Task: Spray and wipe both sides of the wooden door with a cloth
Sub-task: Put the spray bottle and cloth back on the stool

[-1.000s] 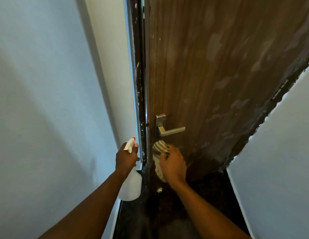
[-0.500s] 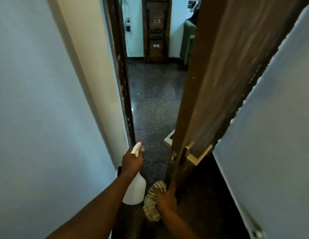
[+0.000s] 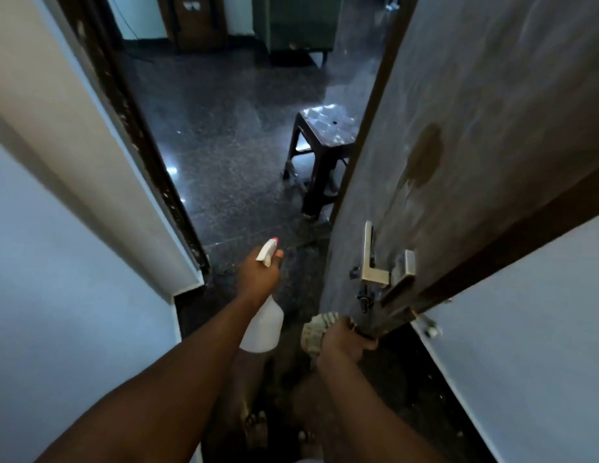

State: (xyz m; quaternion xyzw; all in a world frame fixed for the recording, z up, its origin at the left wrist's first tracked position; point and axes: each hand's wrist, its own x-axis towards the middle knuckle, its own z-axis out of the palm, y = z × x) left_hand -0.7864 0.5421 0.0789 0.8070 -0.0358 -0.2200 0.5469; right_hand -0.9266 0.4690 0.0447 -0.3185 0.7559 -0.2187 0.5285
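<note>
While left hand [image 3: 259, 275] grips bottle [image 3: 263, 326], right hand [image 3: 344, 340] cloth [image 3: 312, 333] | nozzle [image 3: 267, 251] forward (upright)

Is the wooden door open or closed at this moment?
Open. The wooden door stands well away from its frame, and the gap shows the dark floor and a stool in the next room.
</note>
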